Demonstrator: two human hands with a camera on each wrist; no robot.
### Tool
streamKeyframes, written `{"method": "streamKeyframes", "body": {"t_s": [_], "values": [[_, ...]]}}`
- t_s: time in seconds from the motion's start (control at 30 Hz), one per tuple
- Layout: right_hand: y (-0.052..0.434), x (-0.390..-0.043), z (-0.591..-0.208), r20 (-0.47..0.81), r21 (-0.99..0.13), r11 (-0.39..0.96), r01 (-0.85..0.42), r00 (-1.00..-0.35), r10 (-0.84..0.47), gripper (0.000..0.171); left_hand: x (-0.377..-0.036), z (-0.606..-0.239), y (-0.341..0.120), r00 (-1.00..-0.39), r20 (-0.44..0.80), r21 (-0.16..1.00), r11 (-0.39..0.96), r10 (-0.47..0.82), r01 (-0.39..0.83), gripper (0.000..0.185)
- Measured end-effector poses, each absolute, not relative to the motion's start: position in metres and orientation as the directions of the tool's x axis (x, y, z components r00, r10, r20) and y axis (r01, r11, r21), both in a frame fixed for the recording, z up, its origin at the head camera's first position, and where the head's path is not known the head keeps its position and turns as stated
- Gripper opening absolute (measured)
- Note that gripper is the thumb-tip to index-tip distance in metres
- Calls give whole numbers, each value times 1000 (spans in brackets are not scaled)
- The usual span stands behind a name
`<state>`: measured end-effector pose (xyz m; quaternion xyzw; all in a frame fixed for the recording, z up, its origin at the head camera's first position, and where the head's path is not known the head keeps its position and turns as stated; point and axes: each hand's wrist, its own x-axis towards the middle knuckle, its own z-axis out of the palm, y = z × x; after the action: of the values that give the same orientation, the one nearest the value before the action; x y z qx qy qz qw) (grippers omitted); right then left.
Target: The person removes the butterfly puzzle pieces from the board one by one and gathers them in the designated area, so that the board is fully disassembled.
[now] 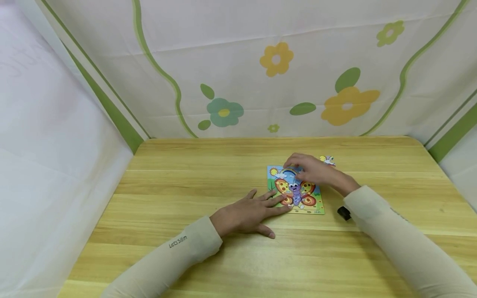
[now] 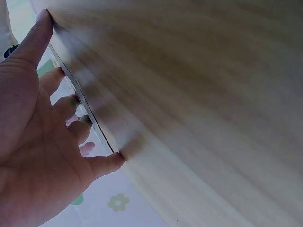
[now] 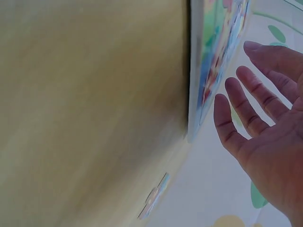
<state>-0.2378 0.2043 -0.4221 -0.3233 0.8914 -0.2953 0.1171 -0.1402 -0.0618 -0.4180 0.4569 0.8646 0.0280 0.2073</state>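
The left hand lies flat, fingers extended, pressing the butterfly puzzle near-left corner on the tabletop, while the right hand, fingers released, hovers over its far edge, nearer the loose piece.

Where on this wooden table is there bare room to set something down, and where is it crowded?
Bare wood runs across the table's left half, from the left hand to the edge, and along the far strip below the flowered cloth. The right side beyond the right hand is bare too. It is crowded around the butterfly puzzle, with a loose piece behind it.
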Motion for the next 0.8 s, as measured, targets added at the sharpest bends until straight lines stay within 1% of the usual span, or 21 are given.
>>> {"method": "streamKeyframes", "body": {"t_s": [0.17,0.4,0.8], "values": [[201,-238,-423,-10,-574,617,-538,-749,-662,37,-140,-418,-61,-496,-337,232,581,800,780,83],[199,-237,-425,-43,-564,637,-526,-751,-658,37,-141,-418,-61,-497,-343,238,585,797,775,83],[199,-239,-426,-77,-528,654,-541,-737,-672,40,-140,-418,-61,-496,-344,231,584,797,778,83]]}}
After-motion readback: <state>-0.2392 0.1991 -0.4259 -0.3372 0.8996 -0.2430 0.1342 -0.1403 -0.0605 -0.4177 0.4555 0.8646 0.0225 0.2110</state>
